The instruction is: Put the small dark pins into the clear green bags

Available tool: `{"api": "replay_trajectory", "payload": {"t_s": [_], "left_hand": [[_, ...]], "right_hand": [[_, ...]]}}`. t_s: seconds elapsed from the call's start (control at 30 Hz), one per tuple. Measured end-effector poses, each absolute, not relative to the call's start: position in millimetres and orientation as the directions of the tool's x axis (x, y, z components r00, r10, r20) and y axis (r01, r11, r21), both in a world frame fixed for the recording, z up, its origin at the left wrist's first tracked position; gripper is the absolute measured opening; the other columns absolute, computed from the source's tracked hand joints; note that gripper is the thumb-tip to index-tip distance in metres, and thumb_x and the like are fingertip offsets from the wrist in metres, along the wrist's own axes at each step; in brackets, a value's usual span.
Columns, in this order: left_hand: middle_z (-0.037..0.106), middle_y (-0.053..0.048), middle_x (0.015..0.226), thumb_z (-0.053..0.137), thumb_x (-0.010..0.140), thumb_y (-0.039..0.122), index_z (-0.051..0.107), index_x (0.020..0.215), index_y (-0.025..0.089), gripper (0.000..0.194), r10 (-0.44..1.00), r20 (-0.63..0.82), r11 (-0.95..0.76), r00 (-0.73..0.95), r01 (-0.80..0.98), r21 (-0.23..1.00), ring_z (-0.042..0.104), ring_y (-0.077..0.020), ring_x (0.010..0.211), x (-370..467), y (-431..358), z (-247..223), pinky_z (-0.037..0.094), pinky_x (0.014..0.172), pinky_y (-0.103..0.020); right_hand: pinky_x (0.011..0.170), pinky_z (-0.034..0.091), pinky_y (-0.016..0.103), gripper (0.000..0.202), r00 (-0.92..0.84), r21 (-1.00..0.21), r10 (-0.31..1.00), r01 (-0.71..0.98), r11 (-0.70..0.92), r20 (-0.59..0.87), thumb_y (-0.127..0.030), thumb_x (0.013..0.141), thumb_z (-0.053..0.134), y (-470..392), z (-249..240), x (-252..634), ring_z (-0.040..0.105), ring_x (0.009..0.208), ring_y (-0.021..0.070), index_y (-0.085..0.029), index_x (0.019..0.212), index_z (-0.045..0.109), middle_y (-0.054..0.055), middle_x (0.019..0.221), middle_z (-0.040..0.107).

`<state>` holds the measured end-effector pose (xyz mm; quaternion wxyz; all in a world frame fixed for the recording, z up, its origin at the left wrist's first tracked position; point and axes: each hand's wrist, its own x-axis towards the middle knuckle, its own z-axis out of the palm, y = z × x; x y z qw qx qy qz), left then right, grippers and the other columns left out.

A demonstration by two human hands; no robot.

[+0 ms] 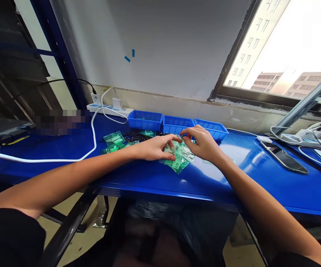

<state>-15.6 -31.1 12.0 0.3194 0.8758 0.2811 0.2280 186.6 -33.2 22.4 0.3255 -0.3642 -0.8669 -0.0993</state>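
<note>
Green-tinted clear plastic bags (179,163) lie in a pile on the blue table (149,181), under and between my hands. My left hand (160,147) hovers over the pile's left side, its thumb and fingers apart. Close by on the right, my right hand (199,141) has its thumb and index finger curled near each other; whether a small item is between them is too small to tell. Behind my left hand lie many small black parts (135,136), with more green bags (114,140) to their left.
Three blue bins (145,119) stand in a row by the wall. A power strip (107,109) with chargers and a white cable (94,137) is at left. A phone (284,157) and white adapters (309,135) are at right.
</note>
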Motion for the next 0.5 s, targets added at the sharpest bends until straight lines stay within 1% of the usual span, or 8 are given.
{"api": "replay_trajectory", "payload": {"t_s": [0.1,0.2,0.27,0.37,0.43,0.5], "left_hand": [[0.056,0.0,0.08,0.068,0.071,0.034,0.042,0.124,0.014,0.062,0.709,0.179,-0.473,0.682,0.272,0.838,0.051,-0.0118,0.067,-15.3,-26.1,9.3,0.039,0.062,-0.025],[0.047,0.007,0.062,0.071,0.068,0.036,0.042,0.123,0.012,0.066,0.754,0.127,-0.344,0.645,0.222,0.912,0.042,-0.0085,0.054,-15.6,-22.3,8.2,0.031,0.054,-0.023],[0.044,0.009,0.057,0.073,0.066,0.035,0.043,0.121,0.011,0.066,0.769,0.104,-0.293,0.631,0.202,0.935,0.04,-0.0075,0.052,-16.1,-20.9,8.4,0.029,0.053,-0.022],[0.046,0.009,0.056,0.072,0.067,0.034,0.046,0.119,0.011,0.062,0.781,0.097,-0.27,0.617,0.195,0.943,0.041,-0.0072,0.051,-16.4,-19.5,7.8,0.029,0.053,-0.022],[0.049,0.008,0.058,0.072,0.066,0.032,0.048,0.118,0.012,0.06,0.796,0.119,-0.281,0.594,0.189,0.941,0.045,-0.008,0.054,-15.7,-18.6,6.3,0.032,0.055,-0.022],[0.054,0.006,0.064,0.073,0.064,0.03,0.049,0.116,0.012,0.059,0.812,0.143,-0.283,0.565,0.167,0.945,0.052,-0.0102,0.062,-14.3,-18.0,4.6,0.037,0.061,-0.024]], "right_hand": [[0.068,0.041,0.03,0.019,-0.579,-0.063,0.57,0.667,0.742,0.583,-0.02,0.082,0.047,-38.3,22.2,182.2,0.053,0.07,0.0173,-0.017,0.095,0.06,0.003,0.069,0.062],[0.068,0.042,0.03,0.024,-0.611,-0.076,0.574,0.646,0.76,0.545,-0.021,0.082,0.048,-42.4,21.6,179.5,0.055,0.073,0.0174,-0.017,0.103,0.056,0.003,0.073,0.062],[0.07,0.043,0.03,0.025,-0.648,-0.09,0.569,0.617,0.782,0.507,-0.019,0.081,0.048,-44.2,20.9,178.3,0.057,0.076,0.0171,-0.017,0.105,0.055,0.003,0.077,0.064],[0.073,0.044,0.029,0.023,-0.686,-0.139,0.58,0.586,0.798,0.439,-0.015,0.08,0.047,-45.1,19.4,176.4,0.06,0.081,0.0165,-0.019,0.1,0.057,0.003,0.083,0.067],[0.074,0.044,0.028,0.022,-0.678,-0.171,0.599,0.59,0.789,0.426,-0.014,0.08,0.047,-44.5,18.4,175.2,0.062,0.084,0.0163,-0.02,0.098,0.058,0.003,0.086,0.069],[0.072,0.044,0.027,0.021,-0.641,-0.184,0.625,0.617,0.765,0.446,-0.015,0.081,0.048,-43.5,18.2,174.2,0.064,0.082,0.0163,-0.02,0.098,0.058,0.003,0.087,0.071]]}}
